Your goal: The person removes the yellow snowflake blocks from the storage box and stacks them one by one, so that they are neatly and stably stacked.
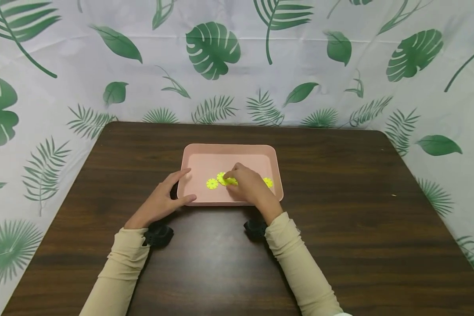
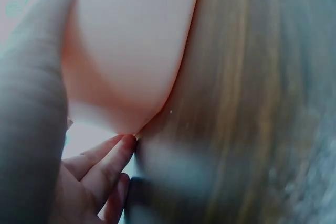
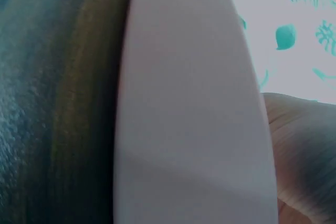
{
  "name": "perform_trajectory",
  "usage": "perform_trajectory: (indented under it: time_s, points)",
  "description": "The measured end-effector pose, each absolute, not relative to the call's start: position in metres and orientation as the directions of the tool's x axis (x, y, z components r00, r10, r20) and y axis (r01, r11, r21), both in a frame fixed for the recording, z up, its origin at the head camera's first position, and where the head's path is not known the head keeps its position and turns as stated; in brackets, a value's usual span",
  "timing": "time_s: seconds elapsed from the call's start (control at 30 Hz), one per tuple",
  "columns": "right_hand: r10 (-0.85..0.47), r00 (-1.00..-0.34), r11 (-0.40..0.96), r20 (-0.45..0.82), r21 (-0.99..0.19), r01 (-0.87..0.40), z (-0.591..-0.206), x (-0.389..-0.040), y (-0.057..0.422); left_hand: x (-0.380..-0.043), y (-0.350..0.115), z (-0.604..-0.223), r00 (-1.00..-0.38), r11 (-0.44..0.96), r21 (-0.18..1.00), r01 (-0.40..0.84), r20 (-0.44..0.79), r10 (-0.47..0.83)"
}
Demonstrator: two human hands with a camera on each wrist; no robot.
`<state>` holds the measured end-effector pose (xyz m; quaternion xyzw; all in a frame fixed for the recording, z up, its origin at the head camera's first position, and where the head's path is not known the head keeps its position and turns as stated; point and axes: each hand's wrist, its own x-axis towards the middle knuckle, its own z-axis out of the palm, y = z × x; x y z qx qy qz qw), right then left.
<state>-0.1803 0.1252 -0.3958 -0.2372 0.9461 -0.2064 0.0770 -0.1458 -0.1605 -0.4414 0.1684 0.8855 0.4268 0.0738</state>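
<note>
A pink tray (image 1: 227, 160) lies on the table with several small yellow notched discs in it. My left hand (image 1: 162, 199) grips the tray's left end, thumb over the near-left rim. In the left wrist view, its fingertips (image 2: 126, 142) touch the tray's corner. Over the tray, my right hand (image 1: 249, 184) pinches a yellow notched disc (image 1: 232, 181), partly covered by the fingers. Close by on its left are two discs, one next to the fingertips (image 1: 220, 177) and a loose disc (image 1: 212, 184). Another disc (image 1: 268, 182) lies right of the hand. The right wrist view shows mostly the tray's outer wall (image 3: 191, 103).
The dark wooden table (image 1: 359, 219) stretches out on both sides of the tray. Behind it hangs a white cloth (image 1: 253, 79) printed with green leaves. A black wrist device (image 1: 158, 235) sits on the left wrist, and another black device (image 1: 255, 229) on the right.
</note>
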Motion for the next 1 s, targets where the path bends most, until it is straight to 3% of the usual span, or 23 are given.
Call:
perform_trajectory:
  time_s: [0.17,0.37,0.7,0.83,1.0]
  points:
    - [-0.447,-0.893,0.825,-0.052,-0.411,-0.389,-0.389,-0.182,0.147,-0.148,-0.158,-0.444,-0.928,0.568,0.780,0.263,0.044,0.370]
    - [-0.309,-0.928,0.900,-0.207,-0.380,-0.215,-0.373,-0.179,0.179,-0.149,-0.160,-0.443,-0.922,0.564,0.768,0.303,0.086,0.379]
    - [-0.148,-0.938,0.937,-0.312,-0.349,-0.031,-0.372,-0.175,0.176,-0.148,-0.159,-0.448,-0.918,0.565,0.758,0.326,0.109,0.382]
    - [-0.162,-0.943,0.931,-0.292,-0.363,-0.048,-0.371,-0.174,0.178,-0.146,-0.158,-0.449,-0.924,0.572,0.757,0.317,0.110,0.367]
    - [-0.120,-0.954,0.953,-0.276,-0.301,-0.033,-0.360,-0.168,0.177,-0.145,-0.156,-0.447,-0.932,0.583,0.752,0.306,0.110,0.346]
